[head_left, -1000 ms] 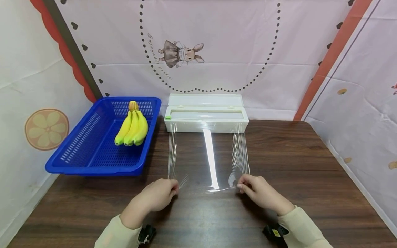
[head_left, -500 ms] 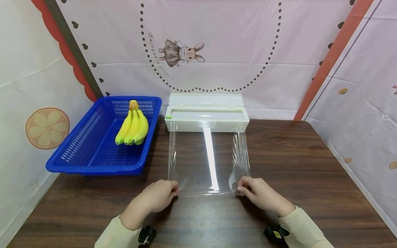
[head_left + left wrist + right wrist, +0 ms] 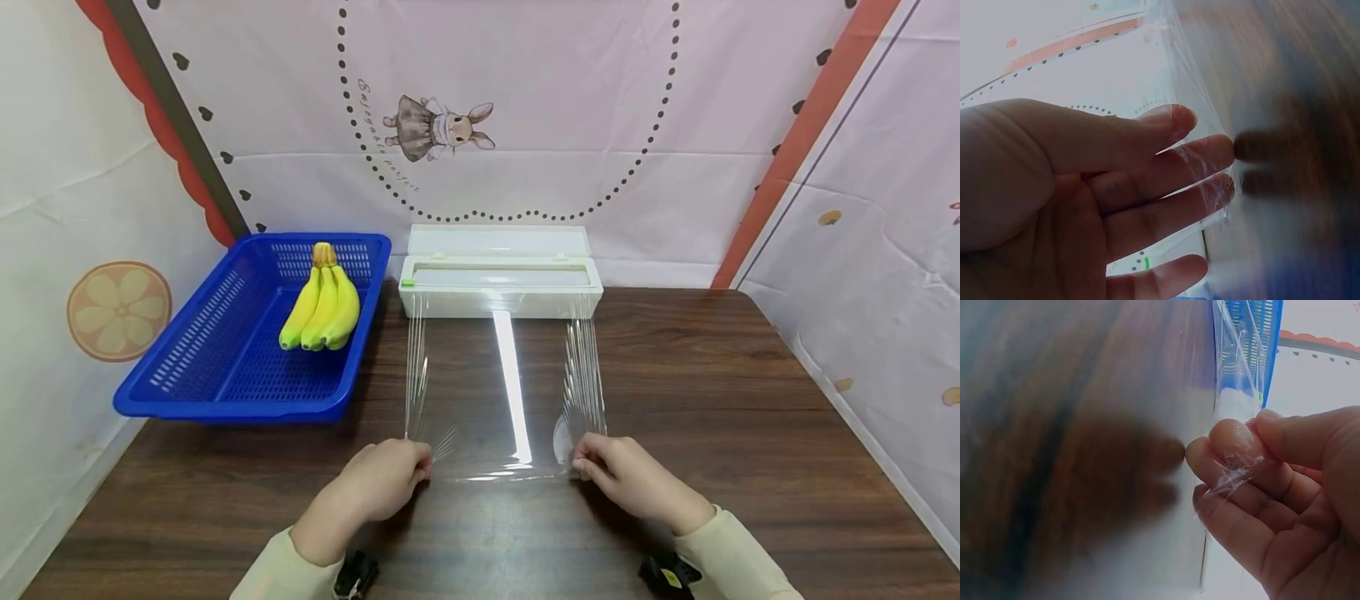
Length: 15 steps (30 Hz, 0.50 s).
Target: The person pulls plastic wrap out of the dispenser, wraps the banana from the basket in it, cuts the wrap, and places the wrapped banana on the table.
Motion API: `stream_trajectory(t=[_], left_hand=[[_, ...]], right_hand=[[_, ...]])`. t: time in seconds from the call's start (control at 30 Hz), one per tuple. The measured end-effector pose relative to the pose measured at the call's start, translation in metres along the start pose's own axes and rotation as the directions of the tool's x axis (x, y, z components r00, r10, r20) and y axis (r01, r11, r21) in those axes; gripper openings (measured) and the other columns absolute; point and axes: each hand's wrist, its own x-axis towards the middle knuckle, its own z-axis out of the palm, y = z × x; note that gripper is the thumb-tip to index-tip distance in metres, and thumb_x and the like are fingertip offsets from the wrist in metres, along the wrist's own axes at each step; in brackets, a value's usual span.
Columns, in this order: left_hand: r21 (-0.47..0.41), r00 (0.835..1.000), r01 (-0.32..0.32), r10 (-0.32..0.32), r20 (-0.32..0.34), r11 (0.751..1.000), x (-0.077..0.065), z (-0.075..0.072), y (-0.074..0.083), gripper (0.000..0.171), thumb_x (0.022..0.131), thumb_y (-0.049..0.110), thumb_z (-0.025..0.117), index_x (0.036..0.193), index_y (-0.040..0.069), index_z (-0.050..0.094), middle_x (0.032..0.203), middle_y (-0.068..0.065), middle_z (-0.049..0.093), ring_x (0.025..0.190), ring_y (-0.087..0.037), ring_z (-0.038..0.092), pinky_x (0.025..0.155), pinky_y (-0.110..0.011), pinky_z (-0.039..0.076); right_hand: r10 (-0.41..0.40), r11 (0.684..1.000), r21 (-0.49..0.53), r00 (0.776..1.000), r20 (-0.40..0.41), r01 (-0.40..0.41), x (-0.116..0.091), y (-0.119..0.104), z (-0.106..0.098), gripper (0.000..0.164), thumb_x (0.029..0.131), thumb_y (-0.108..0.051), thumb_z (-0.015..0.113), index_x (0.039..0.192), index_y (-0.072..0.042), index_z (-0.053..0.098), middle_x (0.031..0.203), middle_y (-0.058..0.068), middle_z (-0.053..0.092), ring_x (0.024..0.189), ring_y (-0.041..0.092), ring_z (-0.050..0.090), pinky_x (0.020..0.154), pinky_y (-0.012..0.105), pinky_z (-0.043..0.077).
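A sheet of clear cling film [image 3: 472, 400] stretches from a white cling film dispenser [image 3: 501, 303] toward the person, with gathered creases down both sides. My left hand [image 3: 386, 479] pinches its near left corner between thumb and fingers, low over the table. At the near right corner my right hand [image 3: 633, 477] pinches the film the same way. In the left wrist view the film lies across the fingers [image 3: 1210, 153] under the thumb. Crumpled film [image 3: 1235, 475] shows between thumb and fingers in the right wrist view. The dispenser's lid [image 3: 498, 241] stands raised at the back.
A blue plastic basket [image 3: 225, 410] stands at the left, with a bunch of bananas [image 3: 322, 304] in it. A green slider [image 3: 407, 282] sits at the dispenser's left end. Printed cloth [image 3: 555, 100] hangs behind the dark wooden table [image 3: 697, 375].
The near edge of the film has come slightly closer to the person and lower. Both hands have shifted a little toward the person, still pinching the corners.
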Motion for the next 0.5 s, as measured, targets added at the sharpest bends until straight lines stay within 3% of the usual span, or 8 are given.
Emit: stream_trajectory(t=[0.27, 0.5], left_hand=[[0.069, 0.998, -0.017, 0.021, -0.061, 0.997, -0.005, 0.004, 0.002, 0.023, 0.085, 0.013, 0.066, 0.067, 0.018, 0.052, 0.065, 0.008, 0.050, 0.061, -0.008, 0.047, 0.058, -0.033, 0.039], [0.159, 0.997, -0.032, 0.043, -0.066, 0.987, -0.007, 0.011, 0.006, 0.016, 0.083, 0.014, 0.069, 0.071, 0.018, 0.058, 0.071, 0.007, 0.052, 0.069, -0.012, 0.057, 0.061, -0.035, 0.041]], right_hand=[[-0.018, 0.999, -0.035, 1.000, -0.026, 0.017, -0.003, -0.003, 0.003, 0.011, 0.088, -0.008, 0.063, 0.081, -0.013, 0.058, 0.069, -0.009, 0.058, 0.060, -0.007, 0.043, 0.053, 0.017, 0.042], [-0.076, 0.983, -0.171, 0.996, -0.052, 0.066, -0.003, -0.008, 0.003, 0.015, 0.087, -0.006, 0.065, 0.079, -0.016, 0.057, 0.073, -0.011, 0.056, 0.066, -0.003, 0.051, 0.058, 0.020, 0.046]])
